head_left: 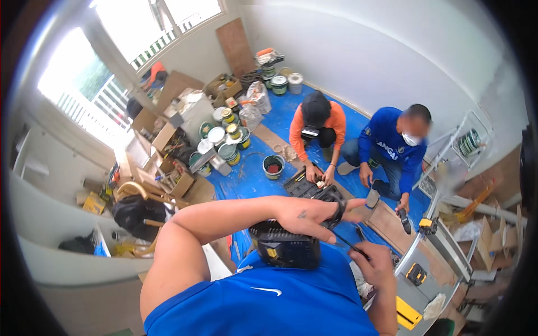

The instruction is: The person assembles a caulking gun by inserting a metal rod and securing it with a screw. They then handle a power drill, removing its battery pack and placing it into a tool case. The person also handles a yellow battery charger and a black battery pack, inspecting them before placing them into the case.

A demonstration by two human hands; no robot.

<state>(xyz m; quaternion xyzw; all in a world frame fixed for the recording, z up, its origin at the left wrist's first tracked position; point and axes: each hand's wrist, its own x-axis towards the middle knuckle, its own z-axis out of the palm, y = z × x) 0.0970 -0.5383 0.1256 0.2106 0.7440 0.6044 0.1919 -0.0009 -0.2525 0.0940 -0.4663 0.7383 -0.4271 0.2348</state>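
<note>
Across the middle of the view, my left hand [308,215] is bent in front of my chest. Its fingers close around the upper part of a black cordless power tool [286,249] with a yellow mark on its block-shaped base; a finger stretches out to the right. The hand hides most of the tool's body. My right hand [376,263], just right of it, pinches a thin dark rod [352,244] that points up and left toward the left hand. Whether the rod touches the tool, I cannot tell.
A person in orange [319,123] crouches over an open black tool case [302,183]. Beside them, a person in blue [392,140] holds a dark power tool [403,221]. Paint tubs [228,151] stand on blue sheeting [241,186]. A tape measure [416,274] lies at right.
</note>
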